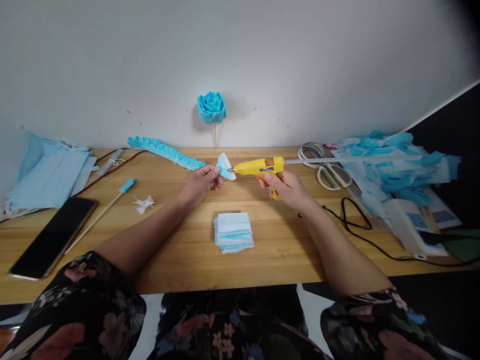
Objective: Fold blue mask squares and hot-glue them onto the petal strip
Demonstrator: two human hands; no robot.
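My left hand [200,182] pinches a small light-blue folded fabric piece [225,166] above the wooden table [180,255]. My right hand [287,187] grips a yellow glue gun [259,167], its nozzle touching the fabric piece; a clear glue stick juts out of its back to the right. A stack of cut blue squares [233,232] lies on the table just below both hands. A finished blue fabric rose [211,107] on a stick stands against the wall behind.
A pleated blue strip [165,150] lies at the back. On the left lie a black phone [54,235], a stick with a blue tip [101,212], a white scrap [143,204] and face masks [48,175]. Scissors [326,167], blue scraps [393,170] and a black cord [360,227] fill the right.
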